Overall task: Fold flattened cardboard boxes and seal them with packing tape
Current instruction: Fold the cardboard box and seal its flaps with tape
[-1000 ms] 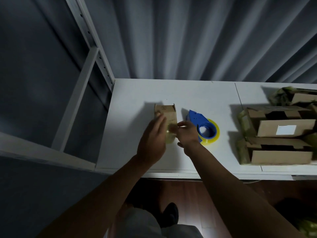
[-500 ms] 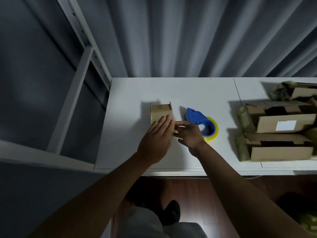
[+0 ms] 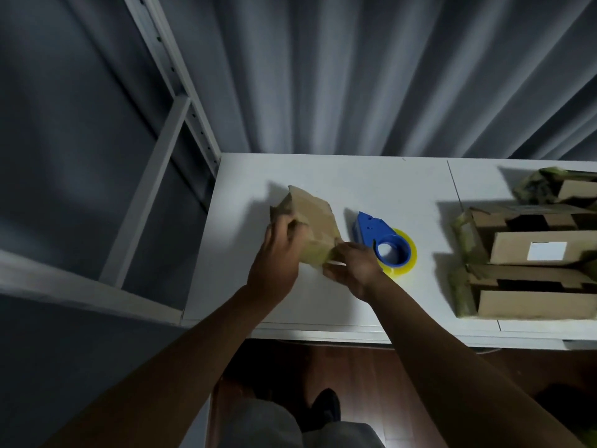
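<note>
Head view: small cardboard box (image 3: 315,226) tilted above the counter (image 3: 371,185), left hand (image 3: 277,257) curled round its side, right hand (image 3: 353,265) pinching the taped near corner. Tape dispenser (image 3: 384,242) lies just beside. Best press tape flat while steadying firmly.

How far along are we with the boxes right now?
Done: this small box is folded into shape, with tape across its near end. In hand: the left hand grips its side and the right hand pinches the near corner; the box is tilted. The tape dispenser lies idle. Left: the boxes at right, some with open tops.
</note>
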